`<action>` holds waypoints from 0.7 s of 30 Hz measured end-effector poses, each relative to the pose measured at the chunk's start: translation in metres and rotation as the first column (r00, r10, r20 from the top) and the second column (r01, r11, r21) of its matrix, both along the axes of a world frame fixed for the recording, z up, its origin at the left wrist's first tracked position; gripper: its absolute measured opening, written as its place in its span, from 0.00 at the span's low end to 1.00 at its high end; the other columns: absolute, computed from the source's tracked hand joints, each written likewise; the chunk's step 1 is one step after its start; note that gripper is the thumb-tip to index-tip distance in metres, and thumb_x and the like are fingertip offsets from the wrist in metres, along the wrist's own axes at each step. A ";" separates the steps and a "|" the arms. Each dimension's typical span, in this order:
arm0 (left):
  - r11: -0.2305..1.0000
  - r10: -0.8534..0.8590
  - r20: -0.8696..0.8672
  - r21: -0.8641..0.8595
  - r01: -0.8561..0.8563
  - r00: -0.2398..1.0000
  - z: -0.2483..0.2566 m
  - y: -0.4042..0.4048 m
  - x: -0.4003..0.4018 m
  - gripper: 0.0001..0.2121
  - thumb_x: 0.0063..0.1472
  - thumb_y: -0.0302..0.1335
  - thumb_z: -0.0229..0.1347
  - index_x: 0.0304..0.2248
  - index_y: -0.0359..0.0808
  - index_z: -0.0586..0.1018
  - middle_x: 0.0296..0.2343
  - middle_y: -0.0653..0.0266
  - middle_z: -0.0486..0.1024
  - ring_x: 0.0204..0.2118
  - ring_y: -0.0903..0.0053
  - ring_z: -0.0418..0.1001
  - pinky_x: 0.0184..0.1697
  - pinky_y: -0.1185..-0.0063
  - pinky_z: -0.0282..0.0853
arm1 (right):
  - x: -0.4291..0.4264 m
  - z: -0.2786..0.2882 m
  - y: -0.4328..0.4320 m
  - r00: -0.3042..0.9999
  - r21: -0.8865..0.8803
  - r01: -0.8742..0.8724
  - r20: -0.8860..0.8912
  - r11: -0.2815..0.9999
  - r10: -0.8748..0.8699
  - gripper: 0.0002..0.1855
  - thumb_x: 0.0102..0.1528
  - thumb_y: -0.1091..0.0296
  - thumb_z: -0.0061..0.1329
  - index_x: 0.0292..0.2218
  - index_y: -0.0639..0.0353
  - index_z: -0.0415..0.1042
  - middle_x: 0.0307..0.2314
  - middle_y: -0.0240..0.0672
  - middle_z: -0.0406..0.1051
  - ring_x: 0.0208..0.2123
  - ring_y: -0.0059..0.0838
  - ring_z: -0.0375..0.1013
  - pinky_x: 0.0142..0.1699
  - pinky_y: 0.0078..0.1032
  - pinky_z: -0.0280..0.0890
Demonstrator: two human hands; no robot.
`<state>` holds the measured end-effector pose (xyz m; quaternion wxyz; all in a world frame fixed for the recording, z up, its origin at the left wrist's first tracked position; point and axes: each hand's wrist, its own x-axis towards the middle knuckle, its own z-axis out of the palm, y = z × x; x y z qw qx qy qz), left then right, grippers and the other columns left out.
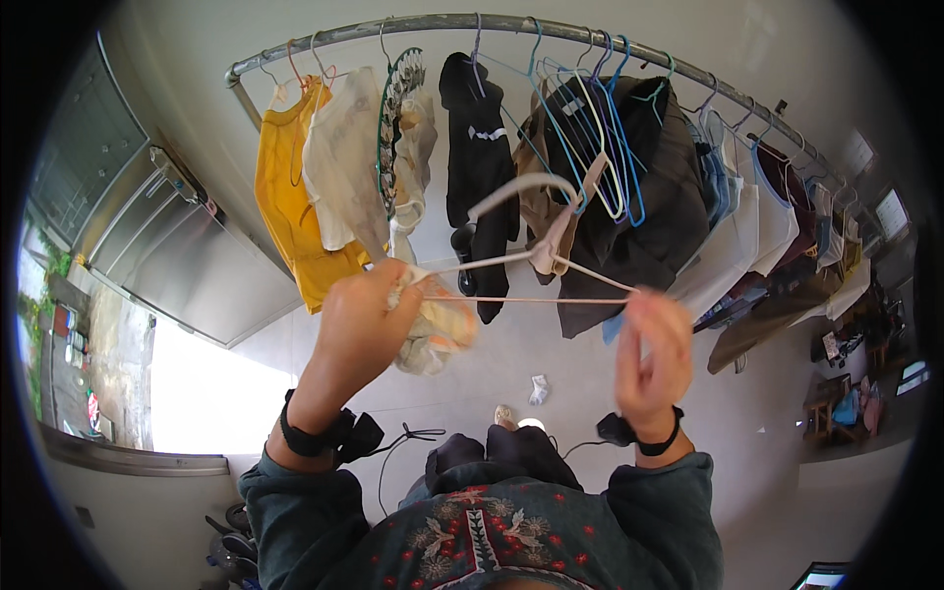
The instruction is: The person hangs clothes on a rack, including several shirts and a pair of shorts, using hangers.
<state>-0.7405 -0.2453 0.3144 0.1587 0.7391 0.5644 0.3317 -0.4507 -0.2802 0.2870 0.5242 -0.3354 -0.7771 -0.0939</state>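
Observation:
A pale pink clothes hanger (543, 254) is held up level in front of me, its hook towards the rail. My left hand (367, 313) grips the hanger's left end together with a light cloth item with orange patches (442, 324). That cloth dangles below the bar and looks blurred. At the opposite end, my right hand (653, 346) pinches the hanger's corner between fingertips. Beyond the hanger, a black garment (476, 162) hangs from the metal rail (442, 22). Several bare blue and white hangers (616, 147) hang to its right.
Left along the rail are a yellow garment (287, 199), a whitish top (343, 155) and a green clip hanger (387, 133). Dark trousers (656, 199) and more clothes hang right. A white sock-like item (539, 389) lies on the floor. An open doorway (214, 391) is at left.

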 end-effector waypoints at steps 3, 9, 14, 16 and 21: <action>0.999 0.036 0.045 0.030 -0.037 0.998 0.012 -0.009 -0.003 0.09 0.56 0.27 0.53 0.29 0.27 0.73 0.19 0.55 0.71 0.20 0.73 0.69 0.27 0.78 0.65 | -0.035 -0.011 -0.005 0.895 -0.276 -0.422 0.027 0.864 0.446 0.24 0.40 0.82 0.49 0.43 0.64 0.68 0.40 0.41 0.70 0.29 0.40 0.72 0.34 0.29 0.68; 0.999 0.031 0.128 0.016 -0.033 0.991 0.028 -0.024 -0.017 0.10 0.56 0.30 0.53 0.30 0.28 0.74 0.21 0.49 0.73 0.22 0.59 0.71 0.28 0.74 0.66 | -0.098 -0.069 0.041 0.891 -0.589 -0.305 0.100 0.749 0.442 0.21 0.42 0.80 0.46 0.40 0.60 0.68 0.38 0.40 0.71 0.31 0.43 0.72 0.32 0.33 0.68; 0.985 0.145 0.152 0.066 -0.157 0.978 0.032 -0.032 -0.047 0.10 0.56 0.29 0.53 0.30 0.28 0.74 0.20 0.54 0.74 0.22 0.72 0.73 0.28 0.77 0.66 | -0.075 -0.096 0.063 0.906 -0.495 -0.178 0.255 0.850 0.338 0.18 0.40 0.79 0.49 0.37 0.59 0.70 0.38 0.35 0.72 0.35 0.42 0.72 0.36 0.35 0.66; 0.982 0.187 0.116 -0.010 -0.187 0.976 0.025 -0.029 -0.073 0.10 0.57 0.30 0.52 0.30 0.28 0.74 0.20 0.55 0.74 0.22 0.74 0.73 0.28 0.77 0.66 | -0.054 -0.085 0.062 0.923 -0.403 -0.094 0.308 0.910 0.232 0.16 0.39 0.80 0.49 0.34 0.59 0.71 0.39 0.32 0.72 0.40 0.38 0.70 0.40 0.32 0.64; 0.981 0.192 -0.033 -0.002 -0.192 0.981 -0.010 -0.018 -0.094 0.12 0.57 0.33 0.52 0.29 0.29 0.74 0.19 0.50 0.72 0.21 0.63 0.71 0.26 0.74 0.65 | -0.020 -0.060 0.065 0.898 -0.266 -0.006 0.424 0.964 0.122 0.14 0.40 0.78 0.51 0.33 0.57 0.72 0.38 0.27 0.70 0.46 0.36 0.64 0.48 0.34 0.59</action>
